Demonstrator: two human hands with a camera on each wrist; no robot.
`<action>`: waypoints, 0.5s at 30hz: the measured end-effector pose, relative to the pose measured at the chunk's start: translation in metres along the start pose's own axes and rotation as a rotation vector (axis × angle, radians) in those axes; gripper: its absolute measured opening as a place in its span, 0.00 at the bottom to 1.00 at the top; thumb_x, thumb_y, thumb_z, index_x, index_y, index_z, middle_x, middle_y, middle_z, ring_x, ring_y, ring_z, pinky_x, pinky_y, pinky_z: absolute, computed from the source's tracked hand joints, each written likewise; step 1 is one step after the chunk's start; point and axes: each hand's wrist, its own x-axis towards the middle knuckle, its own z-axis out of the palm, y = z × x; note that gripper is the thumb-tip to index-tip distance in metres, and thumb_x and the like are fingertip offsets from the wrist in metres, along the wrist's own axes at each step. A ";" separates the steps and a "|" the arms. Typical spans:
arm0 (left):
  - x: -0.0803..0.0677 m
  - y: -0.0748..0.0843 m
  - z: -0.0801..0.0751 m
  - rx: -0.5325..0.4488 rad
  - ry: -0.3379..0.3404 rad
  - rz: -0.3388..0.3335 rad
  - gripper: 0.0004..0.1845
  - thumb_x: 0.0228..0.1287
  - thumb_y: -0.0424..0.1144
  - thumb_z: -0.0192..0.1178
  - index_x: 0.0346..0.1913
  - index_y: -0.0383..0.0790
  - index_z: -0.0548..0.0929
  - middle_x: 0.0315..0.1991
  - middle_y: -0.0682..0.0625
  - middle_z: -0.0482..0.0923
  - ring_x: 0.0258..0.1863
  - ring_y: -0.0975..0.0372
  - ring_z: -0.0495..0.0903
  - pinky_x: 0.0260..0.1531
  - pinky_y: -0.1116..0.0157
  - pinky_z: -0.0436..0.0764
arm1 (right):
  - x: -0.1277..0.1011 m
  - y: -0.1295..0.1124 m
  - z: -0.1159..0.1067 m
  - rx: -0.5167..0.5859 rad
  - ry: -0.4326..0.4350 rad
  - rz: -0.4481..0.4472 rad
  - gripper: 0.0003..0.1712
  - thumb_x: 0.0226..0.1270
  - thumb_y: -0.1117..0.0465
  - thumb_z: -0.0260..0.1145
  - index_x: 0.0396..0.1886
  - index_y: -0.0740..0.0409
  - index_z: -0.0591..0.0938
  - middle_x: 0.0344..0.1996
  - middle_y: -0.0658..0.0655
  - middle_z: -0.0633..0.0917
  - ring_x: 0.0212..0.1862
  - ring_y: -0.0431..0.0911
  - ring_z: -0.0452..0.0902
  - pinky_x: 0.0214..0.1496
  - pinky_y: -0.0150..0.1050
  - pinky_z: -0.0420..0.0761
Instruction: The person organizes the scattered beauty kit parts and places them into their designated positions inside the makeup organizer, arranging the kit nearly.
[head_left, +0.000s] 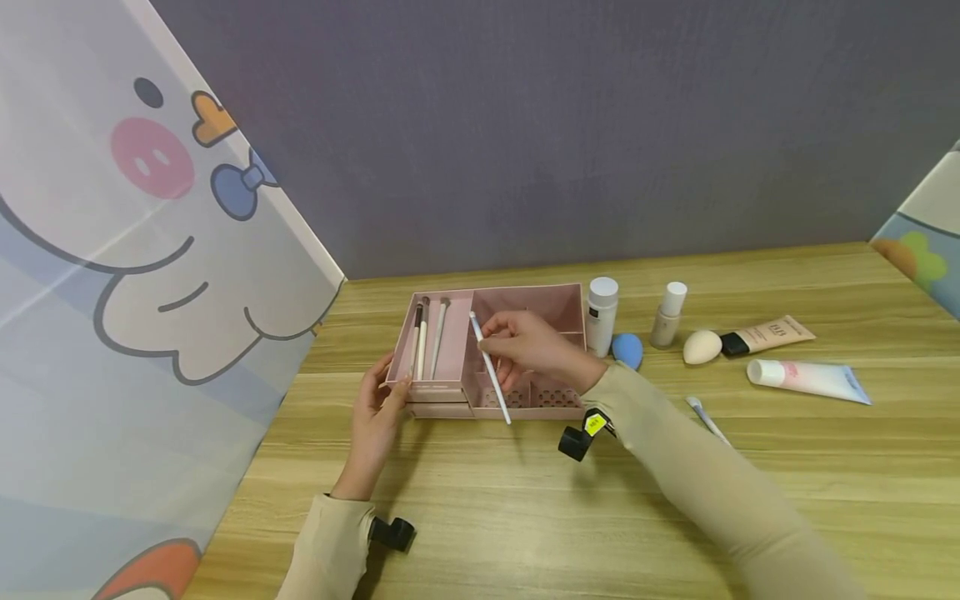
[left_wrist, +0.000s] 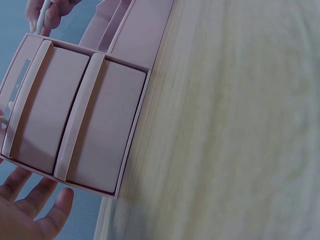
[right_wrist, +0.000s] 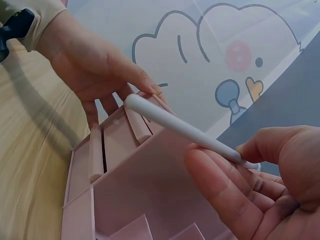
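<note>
My right hand (head_left: 528,342) pinches a white-handled makeup brush (right_wrist: 180,127) between thumb and fingers, over the open compartments of a pink makeup organizer (head_left: 457,387). The brush tilts, its small tip pointing up and back, its handle end down toward me. My left hand (head_left: 378,408) holds the organizer's left front corner, thumb over the top rim and other fingers along the side. Several makeup brushes (head_left: 437,342) lie side by side in the organizer's left top tray. In the left wrist view, two drawer fronts (left_wrist: 97,120) of the organizer face the camera.
Right of the organizer stand a white bottle (head_left: 602,317) and a foundation bottle (head_left: 666,321), with a blue sponge (head_left: 627,350) and a cream sponge (head_left: 702,347). Farther right lie a beige tube (head_left: 772,334) and a white tube (head_left: 813,379). Another brush (head_left: 707,420) lies beside my right sleeve.
</note>
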 end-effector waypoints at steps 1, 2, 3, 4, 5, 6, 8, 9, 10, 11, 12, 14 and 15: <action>0.000 0.000 0.000 -0.002 0.001 -0.001 0.24 0.73 0.29 0.55 0.70 0.31 0.68 0.59 0.33 0.71 0.43 0.67 0.76 0.37 0.71 0.81 | 0.001 0.000 0.001 0.002 0.005 0.002 0.13 0.75 0.69 0.58 0.53 0.73 0.73 0.25 0.69 0.82 0.16 0.44 0.80 0.22 0.39 0.84; 0.000 0.000 0.000 -0.005 0.001 -0.001 0.24 0.73 0.29 0.55 0.70 0.31 0.68 0.59 0.33 0.71 0.43 0.67 0.76 0.37 0.71 0.81 | 0.002 0.000 0.002 0.001 0.011 0.000 0.13 0.74 0.69 0.58 0.53 0.74 0.74 0.24 0.66 0.82 0.16 0.44 0.80 0.22 0.40 0.84; 0.000 0.000 0.000 -0.006 0.003 -0.005 0.24 0.73 0.29 0.55 0.70 0.31 0.68 0.59 0.33 0.71 0.43 0.67 0.76 0.37 0.71 0.81 | 0.004 0.000 0.003 -0.003 0.017 -0.003 0.13 0.74 0.68 0.58 0.53 0.74 0.74 0.23 0.62 0.82 0.16 0.44 0.80 0.22 0.41 0.84; 0.000 0.001 0.000 -0.007 0.003 -0.007 0.24 0.73 0.29 0.55 0.70 0.32 0.68 0.59 0.33 0.71 0.43 0.67 0.76 0.37 0.71 0.81 | 0.005 0.000 0.004 0.001 0.023 -0.004 0.13 0.74 0.68 0.58 0.52 0.73 0.74 0.22 0.61 0.82 0.17 0.44 0.80 0.22 0.41 0.84; 0.000 0.001 0.000 -0.009 0.003 -0.010 0.24 0.73 0.30 0.55 0.70 0.32 0.68 0.60 0.34 0.71 0.43 0.67 0.76 0.37 0.71 0.81 | 0.006 0.001 0.004 0.008 0.029 -0.001 0.13 0.74 0.69 0.58 0.52 0.73 0.74 0.22 0.60 0.81 0.17 0.44 0.80 0.23 0.41 0.84; 0.000 0.001 0.000 -0.010 0.003 -0.014 0.24 0.73 0.30 0.55 0.70 0.32 0.68 0.60 0.34 0.71 0.43 0.67 0.76 0.36 0.71 0.81 | 0.008 0.001 0.005 0.014 0.034 -0.003 0.13 0.74 0.69 0.58 0.52 0.73 0.74 0.22 0.60 0.81 0.17 0.44 0.80 0.23 0.42 0.85; 0.000 0.001 0.000 -0.011 0.000 -0.019 0.24 0.73 0.30 0.55 0.70 0.32 0.68 0.60 0.34 0.71 0.43 0.67 0.76 0.37 0.71 0.81 | 0.011 0.001 0.006 0.025 0.043 -0.005 0.13 0.73 0.69 0.58 0.52 0.74 0.74 0.22 0.60 0.80 0.17 0.44 0.80 0.24 0.42 0.85; 0.000 0.002 0.000 -0.010 -0.001 -0.020 0.24 0.73 0.30 0.55 0.70 0.32 0.68 0.60 0.34 0.70 0.43 0.67 0.76 0.37 0.71 0.81 | 0.012 0.001 0.006 0.031 0.047 -0.004 0.13 0.73 0.69 0.58 0.51 0.74 0.74 0.22 0.60 0.80 0.17 0.45 0.80 0.24 0.43 0.85; 0.000 0.002 0.000 -0.010 -0.003 -0.020 0.24 0.73 0.30 0.55 0.70 0.32 0.67 0.60 0.34 0.70 0.43 0.67 0.76 0.38 0.71 0.81 | 0.014 0.001 0.007 0.035 0.051 -0.003 0.12 0.73 0.69 0.58 0.51 0.74 0.74 0.22 0.60 0.80 0.17 0.45 0.80 0.24 0.42 0.85; 0.000 0.002 0.000 -0.008 -0.005 -0.019 0.24 0.73 0.30 0.55 0.70 0.32 0.67 0.60 0.34 0.70 0.43 0.67 0.76 0.38 0.71 0.81 | 0.015 0.001 0.007 0.038 0.054 -0.006 0.13 0.73 0.69 0.58 0.51 0.74 0.74 0.22 0.60 0.80 0.17 0.44 0.80 0.24 0.42 0.85; 0.000 0.002 0.000 -0.006 -0.006 -0.020 0.25 0.73 0.30 0.55 0.70 0.32 0.67 0.60 0.33 0.70 0.43 0.67 0.76 0.38 0.71 0.81 | 0.017 0.001 0.008 0.043 0.057 -0.006 0.13 0.73 0.69 0.58 0.51 0.74 0.74 0.21 0.59 0.80 0.17 0.44 0.80 0.24 0.42 0.85; 0.000 0.001 0.000 -0.002 -0.006 -0.019 0.24 0.74 0.30 0.55 0.70 0.32 0.67 0.60 0.33 0.70 0.43 0.67 0.76 0.39 0.70 0.81 | 0.019 0.001 0.009 0.054 0.061 -0.006 0.13 0.73 0.69 0.58 0.51 0.75 0.74 0.21 0.59 0.80 0.17 0.44 0.80 0.24 0.41 0.85; 0.000 0.001 0.000 -0.001 -0.006 -0.019 0.24 0.74 0.30 0.54 0.70 0.32 0.67 0.60 0.33 0.70 0.43 0.67 0.76 0.39 0.70 0.81 | 0.021 0.002 0.009 0.060 0.062 -0.007 0.13 0.73 0.69 0.58 0.51 0.75 0.73 0.21 0.59 0.80 0.17 0.44 0.80 0.24 0.41 0.85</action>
